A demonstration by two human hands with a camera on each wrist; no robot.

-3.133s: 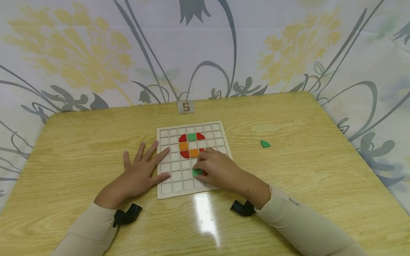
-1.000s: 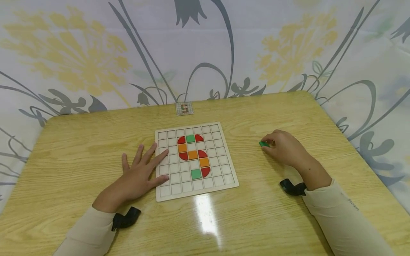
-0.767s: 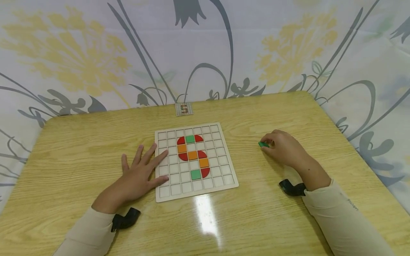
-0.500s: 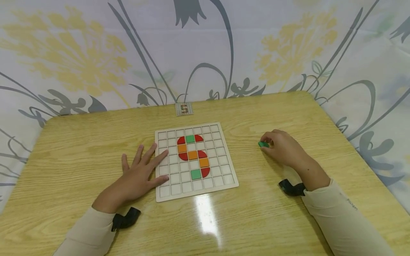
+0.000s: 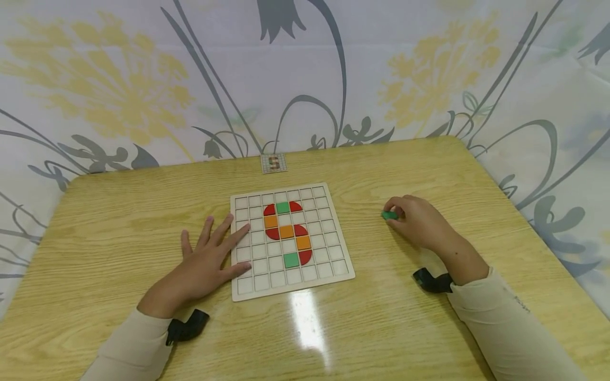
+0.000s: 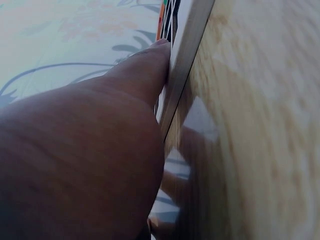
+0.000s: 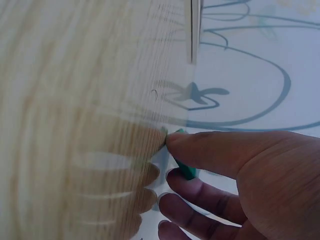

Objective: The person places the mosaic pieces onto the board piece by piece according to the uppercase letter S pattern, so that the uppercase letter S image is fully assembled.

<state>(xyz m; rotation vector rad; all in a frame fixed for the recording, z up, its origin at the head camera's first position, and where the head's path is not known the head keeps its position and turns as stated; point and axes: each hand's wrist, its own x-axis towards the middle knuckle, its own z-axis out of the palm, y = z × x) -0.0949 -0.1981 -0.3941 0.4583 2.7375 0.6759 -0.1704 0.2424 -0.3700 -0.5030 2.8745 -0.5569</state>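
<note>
My right hand [image 5: 421, 219] pinches a green quarter-round tile [image 5: 388, 215] between thumb and fingers, right of the board. The right wrist view shows the same tile [image 7: 186, 169] gripped close above the tabletop. Fingers spread, my left hand [image 5: 200, 272] rests across the left edge of a pale wooden grid board [image 5: 335, 227], with thumb and index tips over its cells. Red quarter-round tiles [image 5: 305, 257], orange square tiles [image 5: 286, 231] and green square tiles [image 5: 291, 260] sit in cells near the board's middle, in a curving S-like line.
A small card [image 5: 274, 163] with a coloured S pattern on a grid lies at the table's back edge. Behind the wooden table [image 5: 143, 211] hangs a floral cloth [image 5: 305, 69]. Black wrist devices [image 5: 188, 326] sit at both sleeves.
My right hand has left the board, uncovering the lower tiles, and moved right to the loose green quarter-round tile, which it now pinches and has shifted slightly left. My left hand has stayed put.
</note>
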